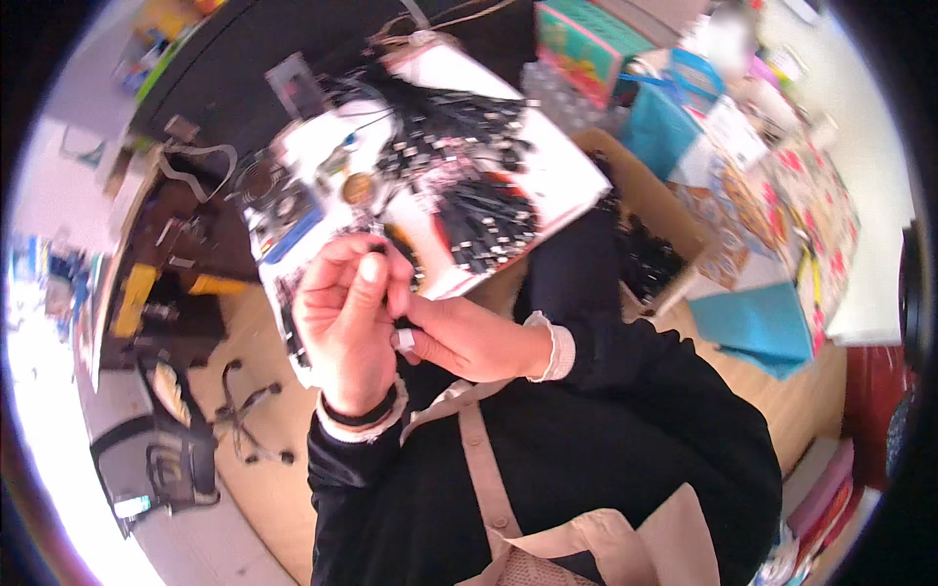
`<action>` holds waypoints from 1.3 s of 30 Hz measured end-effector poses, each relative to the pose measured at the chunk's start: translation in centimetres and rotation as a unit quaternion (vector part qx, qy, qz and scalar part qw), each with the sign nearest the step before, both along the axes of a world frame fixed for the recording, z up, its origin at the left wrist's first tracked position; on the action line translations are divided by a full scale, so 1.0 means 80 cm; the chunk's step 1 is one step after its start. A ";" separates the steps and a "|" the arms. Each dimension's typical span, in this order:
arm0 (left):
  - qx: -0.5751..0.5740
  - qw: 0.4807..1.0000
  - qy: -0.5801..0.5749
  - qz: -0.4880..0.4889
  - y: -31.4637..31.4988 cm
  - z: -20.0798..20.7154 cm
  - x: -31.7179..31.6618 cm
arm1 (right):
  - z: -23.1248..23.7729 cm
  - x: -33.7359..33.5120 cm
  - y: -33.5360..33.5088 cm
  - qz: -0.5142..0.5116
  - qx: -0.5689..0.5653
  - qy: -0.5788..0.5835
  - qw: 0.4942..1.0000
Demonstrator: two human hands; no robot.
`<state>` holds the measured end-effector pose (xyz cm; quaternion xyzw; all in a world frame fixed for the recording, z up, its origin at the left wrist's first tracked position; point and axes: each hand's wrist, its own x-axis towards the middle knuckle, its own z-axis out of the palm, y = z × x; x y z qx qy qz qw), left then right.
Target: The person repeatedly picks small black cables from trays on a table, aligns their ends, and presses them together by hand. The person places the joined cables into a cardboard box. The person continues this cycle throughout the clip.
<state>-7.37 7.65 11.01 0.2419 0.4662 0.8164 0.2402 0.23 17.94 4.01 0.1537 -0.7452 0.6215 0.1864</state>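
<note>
My left hand (347,313) is closed over the near edge of a white board (576,186), its thumb and forefinger pinching a small black piece (377,248) that looks like a cable end. Against its heel, my right hand (464,337) has its fingers pressed together. A bit of black shows by those fingertips, but what they hold is mostly hidden. Bundles of short black cables (484,220) with silvery plugs lie on the board beyond my hands. A small round brownish container (359,188) and a blue-edged tray of small parts (293,232) sit on its left part.
Right of the board stands a cardboard box (684,259) with black pieces inside. Turquoise bags (757,327) and a floral cloth (826,225) are farther right. A dark desk (176,234) and a black mesh chair (166,454) are at the left. The picture is somewhat blurred.
</note>
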 end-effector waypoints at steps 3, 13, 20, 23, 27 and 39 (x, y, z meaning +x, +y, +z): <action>-0.014 0.997 0.053 -0.062 0.009 -0.005 0.008 | 0.024 0.054 0.071 -0.092 0.004 -0.096 0.991; -0.248 0.955 -0.013 -0.163 -0.038 -0.098 0.000 | 0.064 0.187 0.276 -0.468 -0.057 -0.071 0.879; -0.341 0.927 -0.012 -0.158 -0.080 -0.115 -0.001 | -0.171 0.075 0.386 -0.367 -0.074 -0.298 0.878; -0.331 0.936 -0.002 -0.123 -0.098 -0.110 -0.010 | -0.268 0.040 0.410 -0.339 -0.044 -0.396 0.852; -0.341 0.939 0.020 0.034 -0.137 -0.105 -0.029 | -0.265 0.034 0.436 -0.475 0.127 -0.389 0.779; -0.533 0.700 0.358 0.314 -0.175 -0.123 -0.170 | 0.001 -0.100 0.088 -0.030 0.271 -0.078 0.959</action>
